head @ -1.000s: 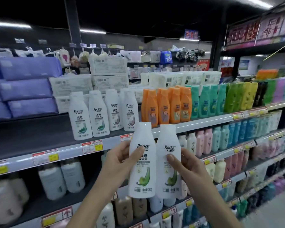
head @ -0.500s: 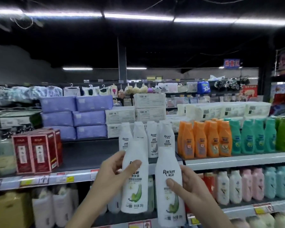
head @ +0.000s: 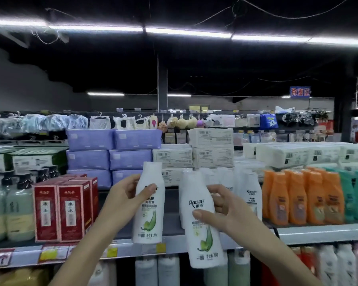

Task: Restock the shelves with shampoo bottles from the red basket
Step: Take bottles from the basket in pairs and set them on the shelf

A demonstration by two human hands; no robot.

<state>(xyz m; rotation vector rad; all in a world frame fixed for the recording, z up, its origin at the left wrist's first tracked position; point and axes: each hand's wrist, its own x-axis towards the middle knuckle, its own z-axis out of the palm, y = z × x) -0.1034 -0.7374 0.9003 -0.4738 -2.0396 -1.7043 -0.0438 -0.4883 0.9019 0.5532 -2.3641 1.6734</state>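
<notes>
- We hold two white shampoo bottles, hands apart. The left hand [head: 124, 194] grips the left bottle [head: 149, 217] and the right hand [head: 227, 212] wraps the right bottle [head: 203, 234].
- Both bottles hang at 6 o'clock, before the shelf [head: 318, 234] lip, seemingly not yet set down.
- Matching white bottles [head: 250, 195] already stand at 4 o'clock. A bare gap lies between them and the red boxes [head: 60, 211] at 8 o'clock.
- We judge restocking partway. The red basket is out of view, so remaining stock is unknown.
- Readable: "Racien" on the right bottle, "200g" on the left. Price tags are blurred.
</notes>
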